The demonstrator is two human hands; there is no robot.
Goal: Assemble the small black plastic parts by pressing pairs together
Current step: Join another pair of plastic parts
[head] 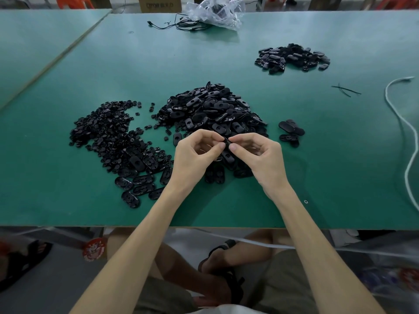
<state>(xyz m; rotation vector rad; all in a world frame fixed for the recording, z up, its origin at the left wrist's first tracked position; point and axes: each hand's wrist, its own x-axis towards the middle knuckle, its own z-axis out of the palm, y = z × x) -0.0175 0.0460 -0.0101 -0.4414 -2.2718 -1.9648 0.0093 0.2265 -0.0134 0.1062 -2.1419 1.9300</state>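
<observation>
A: What do the hands hold?
B: Left hand (195,152) and right hand (256,152) together pinch one black part (226,141) at their fingertips, above the green table (317,155).
A: Surroundings?
B: Central pile (215,109) just behind; small-piece heap (106,128) left; far pile (292,57) well apart.

Both hands raised, fingertips meeting at centre.
Left hand (195,152) and right hand (258,155) each in a pinch grip, forearms converging from near edge.

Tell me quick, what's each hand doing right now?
Left hand: closed, pinching a black part.
Right hand: closed, pinching the same part.
</observation>
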